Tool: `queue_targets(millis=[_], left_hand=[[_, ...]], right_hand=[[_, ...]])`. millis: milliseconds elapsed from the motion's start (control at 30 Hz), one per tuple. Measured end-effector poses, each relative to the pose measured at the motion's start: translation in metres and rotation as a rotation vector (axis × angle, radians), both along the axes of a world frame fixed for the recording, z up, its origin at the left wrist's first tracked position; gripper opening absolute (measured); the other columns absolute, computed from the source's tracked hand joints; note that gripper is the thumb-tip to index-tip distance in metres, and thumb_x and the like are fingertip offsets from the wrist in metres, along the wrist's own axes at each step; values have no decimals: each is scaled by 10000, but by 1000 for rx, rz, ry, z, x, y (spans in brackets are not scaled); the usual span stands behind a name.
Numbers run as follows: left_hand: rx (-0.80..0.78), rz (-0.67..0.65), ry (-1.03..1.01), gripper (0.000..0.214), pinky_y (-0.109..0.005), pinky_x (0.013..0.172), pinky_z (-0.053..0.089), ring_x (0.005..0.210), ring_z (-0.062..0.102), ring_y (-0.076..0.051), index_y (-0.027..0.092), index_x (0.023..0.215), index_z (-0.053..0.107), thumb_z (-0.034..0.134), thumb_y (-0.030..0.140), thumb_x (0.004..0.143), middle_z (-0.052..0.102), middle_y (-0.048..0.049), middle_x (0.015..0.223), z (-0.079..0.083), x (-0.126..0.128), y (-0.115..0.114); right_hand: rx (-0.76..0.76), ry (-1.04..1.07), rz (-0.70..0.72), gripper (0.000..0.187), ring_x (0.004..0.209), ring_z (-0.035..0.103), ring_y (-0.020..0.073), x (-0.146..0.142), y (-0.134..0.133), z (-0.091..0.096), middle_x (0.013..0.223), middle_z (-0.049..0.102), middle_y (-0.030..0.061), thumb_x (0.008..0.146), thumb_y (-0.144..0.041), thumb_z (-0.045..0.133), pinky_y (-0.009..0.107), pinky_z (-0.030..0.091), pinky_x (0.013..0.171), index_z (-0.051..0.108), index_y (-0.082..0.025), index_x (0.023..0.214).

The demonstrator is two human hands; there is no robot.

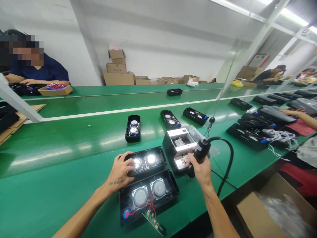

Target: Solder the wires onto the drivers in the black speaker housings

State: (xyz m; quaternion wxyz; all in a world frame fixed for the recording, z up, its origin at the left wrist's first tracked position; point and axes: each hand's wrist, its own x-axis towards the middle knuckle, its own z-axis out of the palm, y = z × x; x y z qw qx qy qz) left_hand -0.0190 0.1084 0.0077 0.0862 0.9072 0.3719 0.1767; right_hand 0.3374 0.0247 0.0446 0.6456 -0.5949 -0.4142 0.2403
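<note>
Nearest, a black plastic speaker housing (148, 198) lies open on the green counter (49, 198), red wires running to a green circuit board (153, 221). Just beyond, the left hand's (121, 172) grip spreads over a second black speaker housing (153, 158). The right hand's (200, 168) grip closes around a black corded electric screwdriver (200, 155), beside a silver-and-black metal unit (177, 148).

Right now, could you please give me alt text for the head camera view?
A person's right hand grips a corded electric screwdriver beside an open black housing, while the left hand rests on a two-speaker case on a green workbench. Another speaker case lies nearby, its green circuit board on red wires.
</note>
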Motion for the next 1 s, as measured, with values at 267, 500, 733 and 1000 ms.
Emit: queue_targets(millis=[267,500,733,1000], left_hand=[[33,7,-2,129,-579,1095,348,1399,497,-399,300,730,755,810,211,654,772,-18,996,-9,-5,7],[34,8,6,135,-591,1098,339,1397,498,-398,296,724,758,797,186,657,770,-15,985,-6,-3,6],[-14,24,-1,172,-625,1123,307,1412,482,-398,283,728,742,834,166,641,775,-11,1008,-2,2,1],[-3,29,-55,225,-617,1115,316,1400,484,-386,277,731,733,841,118,615,767,-5,986,-6,3,-3]], right_hand=[[486,94,-124,299,406,500,97,4,-4,60,540,535,-123,827,-270,793,256,439,481,580,-220,1030],[316,36,42,298,382,471,97,-5,7,58,496,521,-117,831,-314,800,253,406,437,545,-221,954],[408,230,267,275,374,441,80,-58,4,76,551,457,-138,885,-314,737,236,380,417,541,-252,1067],[362,246,461,265,382,433,77,-119,44,59,550,466,-130,905,-352,729,228,385,420,530,-244,1042]])
